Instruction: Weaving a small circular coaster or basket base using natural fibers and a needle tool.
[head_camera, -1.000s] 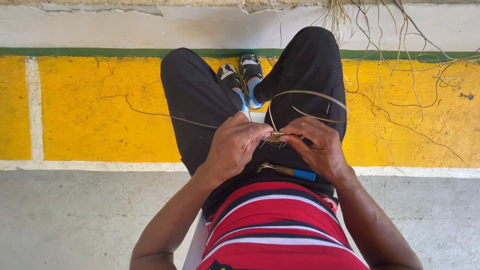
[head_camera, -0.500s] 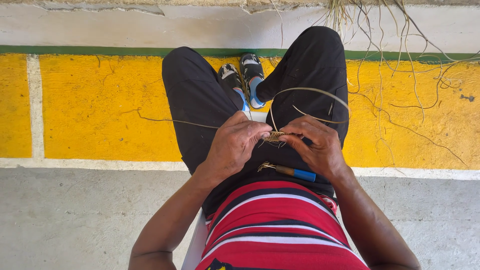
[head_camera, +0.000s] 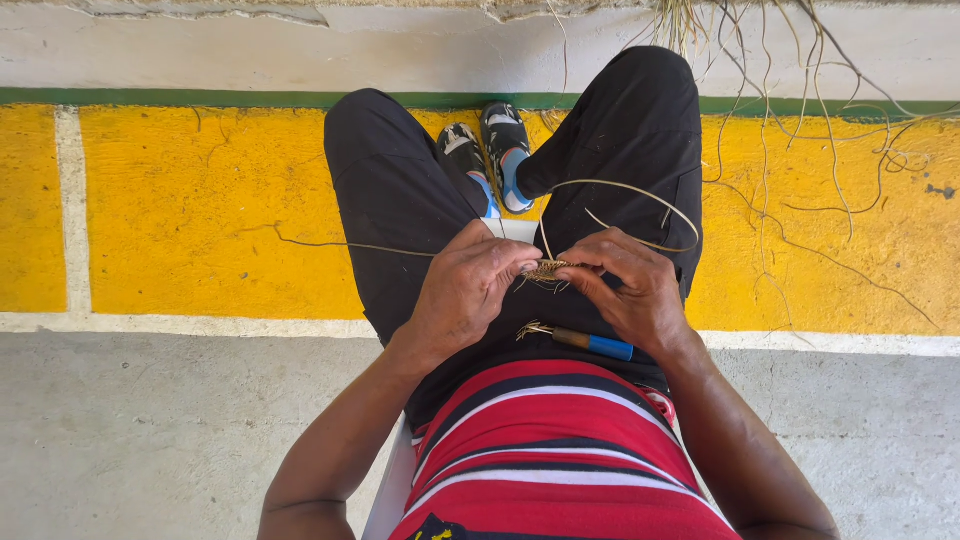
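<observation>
Over your lap, your left hand (head_camera: 465, 295) and right hand (head_camera: 630, 290) pinch a small woven piece (head_camera: 545, 270) of dry straw between the fingers, just above a blue-handled tool (head_camera: 590, 343).

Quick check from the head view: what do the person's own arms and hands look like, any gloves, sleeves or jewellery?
Both arms are bare to above the elbow, no sleeve in frame. The left hand and right hand wear no gloves; no rings, watch or wristband show. The red shirt has black and white stripes; black trousers cover the legs.
</observation>
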